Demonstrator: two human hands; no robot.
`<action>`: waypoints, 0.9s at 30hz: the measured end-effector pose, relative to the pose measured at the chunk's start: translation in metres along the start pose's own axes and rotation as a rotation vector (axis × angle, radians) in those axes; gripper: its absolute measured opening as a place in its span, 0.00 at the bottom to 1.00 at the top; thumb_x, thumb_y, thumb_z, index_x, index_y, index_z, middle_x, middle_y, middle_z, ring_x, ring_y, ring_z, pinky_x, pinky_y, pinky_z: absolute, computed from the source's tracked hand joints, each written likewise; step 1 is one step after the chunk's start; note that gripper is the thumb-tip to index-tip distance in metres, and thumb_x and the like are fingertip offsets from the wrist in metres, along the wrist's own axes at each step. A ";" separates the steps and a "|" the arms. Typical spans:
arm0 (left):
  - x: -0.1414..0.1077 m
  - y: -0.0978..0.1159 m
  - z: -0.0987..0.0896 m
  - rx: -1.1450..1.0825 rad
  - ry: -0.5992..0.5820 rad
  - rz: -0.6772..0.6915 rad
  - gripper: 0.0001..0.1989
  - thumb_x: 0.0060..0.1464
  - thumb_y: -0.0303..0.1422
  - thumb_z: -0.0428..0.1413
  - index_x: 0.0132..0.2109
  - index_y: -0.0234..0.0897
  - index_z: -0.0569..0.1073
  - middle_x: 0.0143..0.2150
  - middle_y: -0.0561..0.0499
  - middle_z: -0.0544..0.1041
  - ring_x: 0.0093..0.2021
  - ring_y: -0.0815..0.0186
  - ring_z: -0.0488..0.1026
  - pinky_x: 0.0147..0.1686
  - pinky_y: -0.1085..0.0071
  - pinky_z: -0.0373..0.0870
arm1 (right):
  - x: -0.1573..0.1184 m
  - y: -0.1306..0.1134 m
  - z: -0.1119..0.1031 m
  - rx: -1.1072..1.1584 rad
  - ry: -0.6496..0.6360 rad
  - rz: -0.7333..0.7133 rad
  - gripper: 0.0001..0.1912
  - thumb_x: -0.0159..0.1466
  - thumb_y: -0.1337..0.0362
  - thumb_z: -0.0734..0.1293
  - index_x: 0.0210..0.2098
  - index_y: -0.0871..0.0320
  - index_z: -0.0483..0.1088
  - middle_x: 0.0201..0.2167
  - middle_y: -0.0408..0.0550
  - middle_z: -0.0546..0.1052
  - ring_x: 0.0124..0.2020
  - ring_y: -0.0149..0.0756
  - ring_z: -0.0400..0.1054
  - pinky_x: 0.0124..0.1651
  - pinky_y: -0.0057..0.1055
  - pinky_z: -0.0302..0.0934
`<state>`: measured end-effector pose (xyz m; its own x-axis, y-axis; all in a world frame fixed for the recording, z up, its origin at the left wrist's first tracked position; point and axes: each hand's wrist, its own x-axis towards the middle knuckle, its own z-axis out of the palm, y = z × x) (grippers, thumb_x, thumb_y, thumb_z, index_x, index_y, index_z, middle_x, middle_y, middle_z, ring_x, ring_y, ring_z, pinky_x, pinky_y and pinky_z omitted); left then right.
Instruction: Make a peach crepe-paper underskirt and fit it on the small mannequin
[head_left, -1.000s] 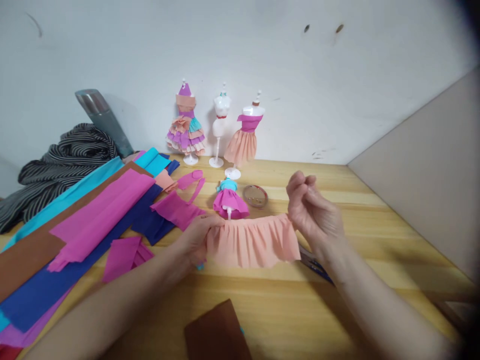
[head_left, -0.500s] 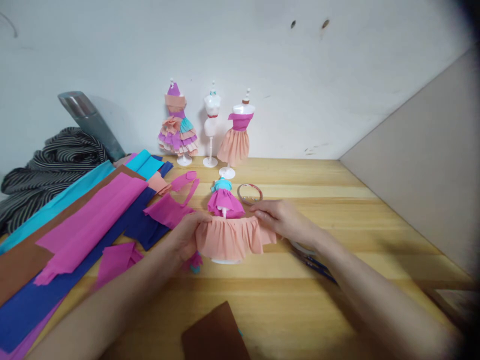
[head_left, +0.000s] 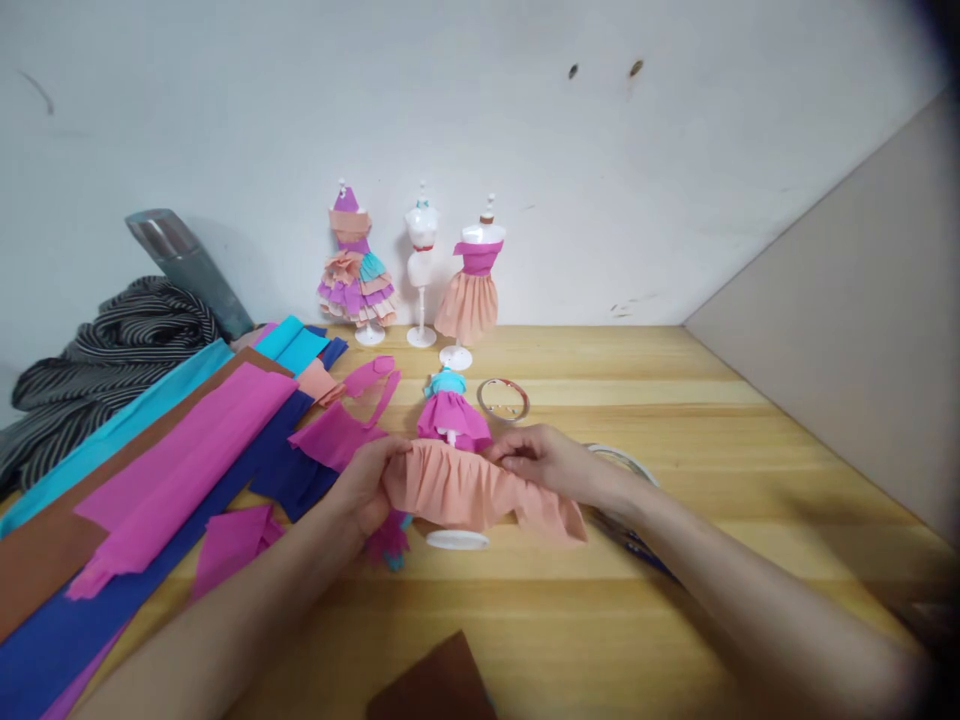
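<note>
1. The step in hand looks like gathering the peach strip (head_left: 450, 488) along its top edge; soft folds run down from that edge between the two hands.
2. The left hand (head_left: 373, 482) pinches the strip's left end, thumb on top, with the rest of its fingers mostly hidden.
3. The right hand (head_left: 544, 465) appears to pinch the top edge farther along, its fingertips close together; the strip's flatter right end hangs loose below it.
4. The strip is off the table (head_left: 525, 620), spanning both grips, in front of the mannequin (head_left: 451, 420) in teal and magenta and above a white base (head_left: 457, 540).
5. The next move probably calls for firm pinches and even folds, since the thin material could slip or spread.
</note>
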<state>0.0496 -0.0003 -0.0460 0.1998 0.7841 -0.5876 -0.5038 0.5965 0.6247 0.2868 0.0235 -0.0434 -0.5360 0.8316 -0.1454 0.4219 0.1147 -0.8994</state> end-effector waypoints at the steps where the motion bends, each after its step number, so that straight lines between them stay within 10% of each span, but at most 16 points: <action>1: 0.000 -0.001 0.001 0.001 0.022 0.005 0.04 0.40 0.25 0.59 0.29 0.31 0.76 0.26 0.48 0.79 0.27 0.65 0.75 0.29 0.73 0.69 | -0.001 0.001 0.002 0.006 0.008 -0.004 0.09 0.58 0.63 0.65 0.32 0.61 0.76 0.29 0.46 0.78 0.29 0.32 0.69 0.33 0.29 0.62; 11: 0.001 -0.003 0.011 0.001 0.062 -0.006 0.05 0.38 0.24 0.60 0.28 0.30 0.77 0.27 0.47 0.79 0.28 0.64 0.75 0.32 0.70 0.71 | 0.000 0.003 0.016 0.049 -0.035 -0.096 0.16 0.60 0.68 0.62 0.44 0.58 0.77 0.28 0.43 0.75 0.29 0.30 0.66 0.32 0.27 0.61; 18: 0.003 -0.004 0.010 0.018 0.075 0.049 0.05 0.39 0.25 0.61 0.29 0.30 0.77 0.29 0.46 0.80 0.30 0.64 0.75 0.32 0.71 0.70 | -0.008 -0.004 0.017 0.055 0.047 0.017 0.38 0.57 0.71 0.61 0.67 0.59 0.54 0.22 0.37 0.61 0.22 0.28 0.53 0.24 0.25 0.50; 27: 0.004 -0.007 0.011 0.020 0.029 0.029 0.06 0.35 0.26 0.62 0.27 0.30 0.76 0.26 0.47 0.79 0.27 0.64 0.75 0.31 0.70 0.68 | 0.002 -0.004 0.026 -0.011 -0.011 -0.019 0.28 0.54 0.75 0.60 0.55 0.59 0.66 0.21 0.36 0.57 0.22 0.27 0.51 0.26 0.25 0.48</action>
<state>0.0631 0.0007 -0.0472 0.1612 0.7961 -0.5833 -0.4925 0.5770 0.6515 0.2651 0.0108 -0.0507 -0.5524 0.8229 -0.1328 0.4197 0.1369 -0.8973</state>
